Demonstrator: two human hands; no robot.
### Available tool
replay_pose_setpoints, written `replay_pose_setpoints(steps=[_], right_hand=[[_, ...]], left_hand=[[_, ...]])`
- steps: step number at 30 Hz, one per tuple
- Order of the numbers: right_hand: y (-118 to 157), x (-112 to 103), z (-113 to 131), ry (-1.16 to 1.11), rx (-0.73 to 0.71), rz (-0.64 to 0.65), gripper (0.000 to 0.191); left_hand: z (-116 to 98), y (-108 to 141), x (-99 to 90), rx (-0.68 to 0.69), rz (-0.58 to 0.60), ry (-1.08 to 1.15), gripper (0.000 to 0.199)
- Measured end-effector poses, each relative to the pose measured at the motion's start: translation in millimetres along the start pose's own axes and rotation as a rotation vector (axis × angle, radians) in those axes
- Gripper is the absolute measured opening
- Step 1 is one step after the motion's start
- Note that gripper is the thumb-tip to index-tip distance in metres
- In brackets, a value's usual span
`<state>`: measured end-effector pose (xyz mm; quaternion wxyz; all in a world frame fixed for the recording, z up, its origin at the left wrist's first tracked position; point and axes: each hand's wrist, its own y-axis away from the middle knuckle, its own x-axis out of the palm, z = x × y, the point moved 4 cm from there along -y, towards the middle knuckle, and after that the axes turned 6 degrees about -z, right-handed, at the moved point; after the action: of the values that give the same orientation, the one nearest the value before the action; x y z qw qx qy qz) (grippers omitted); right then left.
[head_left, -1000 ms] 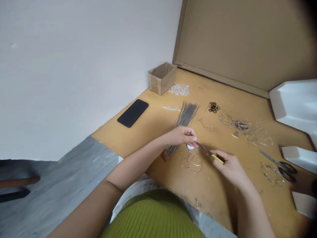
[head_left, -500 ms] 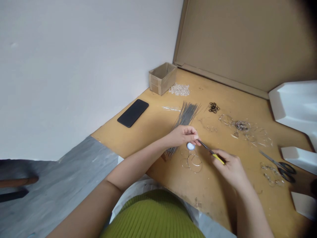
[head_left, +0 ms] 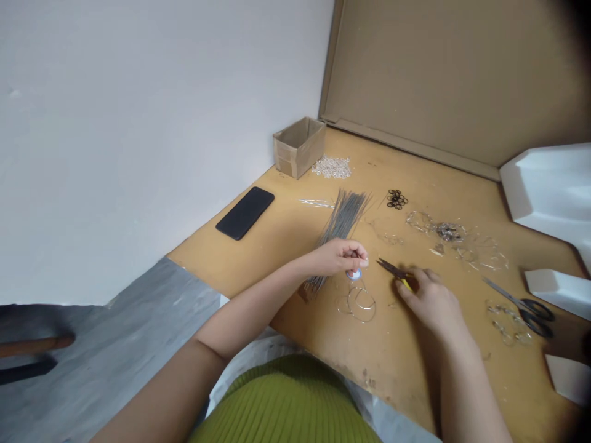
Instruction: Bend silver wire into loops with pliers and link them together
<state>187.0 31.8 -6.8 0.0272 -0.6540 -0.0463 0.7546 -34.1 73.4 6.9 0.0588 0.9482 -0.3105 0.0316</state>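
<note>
My left hand [head_left: 346, 255] is closed in a pinch just above a small round white-and-blue disc [head_left: 354, 274]; what its fingertips hold is too small to make out. Thin wire rings [head_left: 361, 304] lie below it on the table, and a bundle of straight grey wires [head_left: 346, 218] passes under and behind it. In my right hand [head_left: 429, 301] is a pair of pliers [head_left: 393, 269] with yellow handles. Their dark jaws are slightly apart and point toward my left hand, with a gap between.
Along the wall are a black phone [head_left: 245, 213], an open cardboard box [head_left: 299, 147] and a pile of small clear pieces [head_left: 332, 167]. Black rings [head_left: 396, 199], tangled wire loops [head_left: 450, 232] and scissors [head_left: 526, 307] lie right. White foam pieces [head_left: 549, 184] stand at the right edge.
The pliers have come away from my left fingertips toward the right, and their jaws have parted. My left hand stays in nearly the same place, still pinched.
</note>
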Motion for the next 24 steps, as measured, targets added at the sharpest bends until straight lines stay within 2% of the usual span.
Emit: replay_pose_setpoints(steps=[3, 6, 8, 10, 13, 16, 20, 24], right_hand=[[-0.8, -0.2, 7.8, -0.038, -0.047, -0.077, 0.04], [1.6, -10.0, 20.4, -0.376, -0.106, -0.152, 0.035], [4.3, -14.4, 29.5, -0.626, -0.117, -0.096, 0.031], [7.5, -14.4, 38.6, -0.75, -0.127, 0.029, 0.027], [11.8, -11.2, 44.9, -0.808, -0.1, 0.168, 0.028], [13.7, -9.8, 41.8, -0.807, -0.053, 0.211, 0.033], [13.1, -12.4, 26.8, -0.785, 0.037, 0.134, 0.037], [12.3, -10.5, 13.1, -0.823, 0.139, 0.068, 0.04]], left_hand=[[-1.8, 3.0, 6.3, 0.009, 0.103, -0.083, 0.014], [-3.0, 5.3, 12.5, 0.057, 0.192, -0.292, 0.013], [-1.7, 5.9, 17.2, 0.099, 0.257, -0.414, 0.013], [1.3, 5.2, 20.6, 0.121, 0.292, -0.496, 0.015], [5.1, 2.8, 23.0, 0.137, 0.268, -0.603, 0.016], [4.9, 2.0, 25.5, 0.179, 0.22, -0.713, 0.015], [1.3, 2.8, 27.0, 0.301, 0.047, -1.013, 0.019], [3.6, 4.7, 32.7, 0.366, 0.038, -1.249, 0.018]])
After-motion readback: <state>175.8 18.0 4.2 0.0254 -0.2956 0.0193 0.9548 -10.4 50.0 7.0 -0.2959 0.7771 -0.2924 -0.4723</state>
